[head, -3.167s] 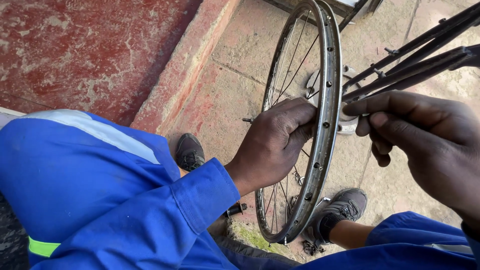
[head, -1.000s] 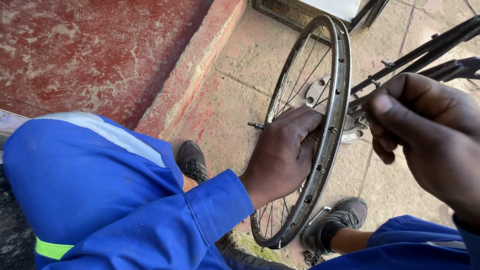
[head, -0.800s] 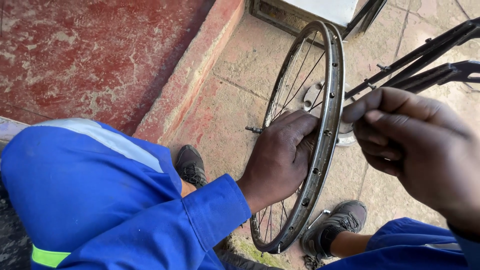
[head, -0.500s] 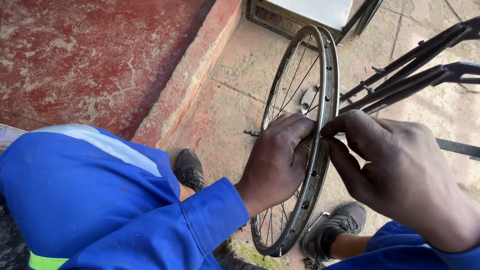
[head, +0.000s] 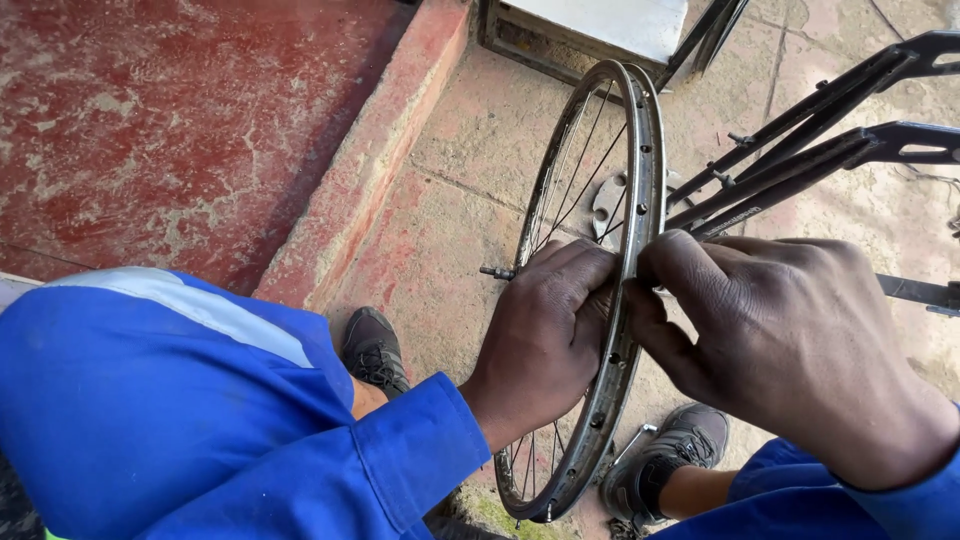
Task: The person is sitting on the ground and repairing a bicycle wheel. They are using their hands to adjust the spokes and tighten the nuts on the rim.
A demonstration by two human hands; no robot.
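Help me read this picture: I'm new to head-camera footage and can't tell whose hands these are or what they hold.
The camera sits on the person's head and looks down, so both hands are the wearer's own. The left hand and right hand grip a bare bicycle wheel rim from either side, with the rim standing upright between the blue-sleeved arms. Thin spokes run inside it. A black bicycle frame reaches in from the right. Below are dark shoes on the concrete floor, beside a red step.

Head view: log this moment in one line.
left hand: grips wheel rim | right hand: pinches at rim | wheel: upright, bare, no tyre | frame: behind
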